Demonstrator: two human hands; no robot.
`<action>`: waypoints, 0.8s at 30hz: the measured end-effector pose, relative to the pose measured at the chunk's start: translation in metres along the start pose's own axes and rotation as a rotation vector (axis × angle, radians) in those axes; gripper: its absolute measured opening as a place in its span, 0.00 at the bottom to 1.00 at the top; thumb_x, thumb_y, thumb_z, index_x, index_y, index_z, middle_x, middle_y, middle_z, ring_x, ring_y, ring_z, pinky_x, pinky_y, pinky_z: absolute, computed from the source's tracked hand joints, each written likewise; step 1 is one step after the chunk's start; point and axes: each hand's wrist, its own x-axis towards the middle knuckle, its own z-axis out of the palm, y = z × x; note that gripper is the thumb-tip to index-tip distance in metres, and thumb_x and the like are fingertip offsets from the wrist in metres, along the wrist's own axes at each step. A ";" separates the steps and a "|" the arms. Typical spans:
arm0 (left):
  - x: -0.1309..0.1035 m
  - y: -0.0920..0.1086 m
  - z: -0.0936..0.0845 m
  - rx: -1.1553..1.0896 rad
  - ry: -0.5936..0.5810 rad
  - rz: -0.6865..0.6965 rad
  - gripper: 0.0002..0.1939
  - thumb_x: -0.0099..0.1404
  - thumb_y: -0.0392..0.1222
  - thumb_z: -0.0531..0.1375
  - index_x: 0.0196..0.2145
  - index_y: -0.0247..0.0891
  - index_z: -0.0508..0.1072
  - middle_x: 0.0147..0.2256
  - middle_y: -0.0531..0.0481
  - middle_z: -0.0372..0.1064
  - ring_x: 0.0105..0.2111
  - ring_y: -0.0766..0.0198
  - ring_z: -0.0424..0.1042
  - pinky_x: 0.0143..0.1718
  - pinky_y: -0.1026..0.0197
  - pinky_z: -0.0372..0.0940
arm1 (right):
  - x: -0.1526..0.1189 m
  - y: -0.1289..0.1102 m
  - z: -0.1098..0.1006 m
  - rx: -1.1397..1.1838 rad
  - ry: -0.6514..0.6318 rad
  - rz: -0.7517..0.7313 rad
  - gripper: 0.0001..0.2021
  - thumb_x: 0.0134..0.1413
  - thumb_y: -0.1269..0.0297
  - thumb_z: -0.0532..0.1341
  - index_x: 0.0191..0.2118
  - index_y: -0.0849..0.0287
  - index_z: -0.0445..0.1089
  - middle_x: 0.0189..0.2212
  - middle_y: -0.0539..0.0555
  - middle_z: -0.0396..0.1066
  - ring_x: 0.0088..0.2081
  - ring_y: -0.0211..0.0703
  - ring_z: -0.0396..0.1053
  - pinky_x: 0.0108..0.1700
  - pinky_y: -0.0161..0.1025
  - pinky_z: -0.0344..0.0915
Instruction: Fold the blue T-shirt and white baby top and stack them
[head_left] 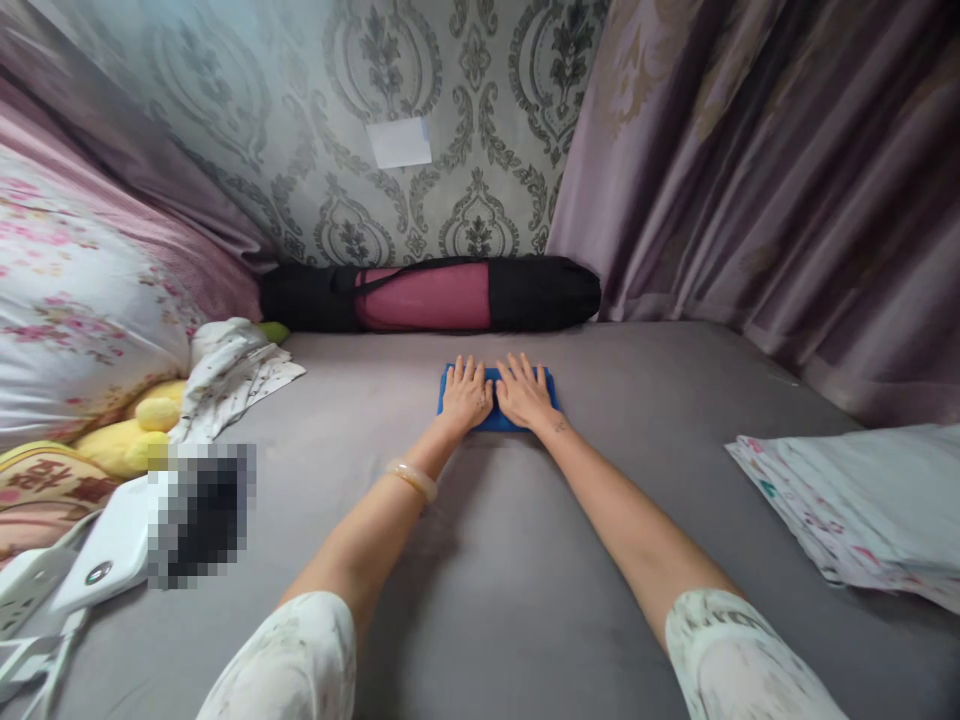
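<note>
A flat blue folded piece, seemingly cloth [501, 420], lies on the grey sheet [517, 560] in the middle of the view. My left hand [468, 394] rests palm down on its left part, fingers stretched forward. On the right part lies my right hand [525, 390], also palm down with its fingers spread. The two thumbs are close together near the middle. Much of the blue piece is hidden under both hands. A pale bangle [412, 480] circles my left wrist.
Behind, along the wall, lies a long black and pink bag [424, 295]. Folded pale fabric [870, 500] is at the right. At the left are a floral pillow [82, 300], a crumpled white cloth [225, 375], yellow plush [124, 445], a white power bank [112, 545] and a power strip [34, 580].
</note>
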 end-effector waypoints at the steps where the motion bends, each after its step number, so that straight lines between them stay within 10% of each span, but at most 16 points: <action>1: -0.001 0.002 0.003 0.013 -0.019 0.000 0.29 0.71 0.47 0.42 0.65 0.29 0.56 0.67 0.39 0.48 0.68 0.47 0.42 0.66 0.46 0.41 | -0.001 -0.003 0.005 -0.004 -0.041 -0.033 0.26 0.66 0.61 0.44 0.67 0.58 0.54 0.68 0.57 0.47 0.68 0.55 0.41 0.66 0.57 0.39; 24: 0.003 -0.004 0.016 -0.050 -0.178 -0.080 0.29 0.70 0.53 0.41 0.65 0.46 0.56 0.67 0.45 0.49 0.66 0.45 0.45 0.62 0.33 0.43 | 0.004 -0.001 0.018 0.018 -0.214 0.007 0.28 0.63 0.60 0.44 0.68 0.50 0.52 0.68 0.51 0.48 0.67 0.61 0.42 0.63 0.68 0.38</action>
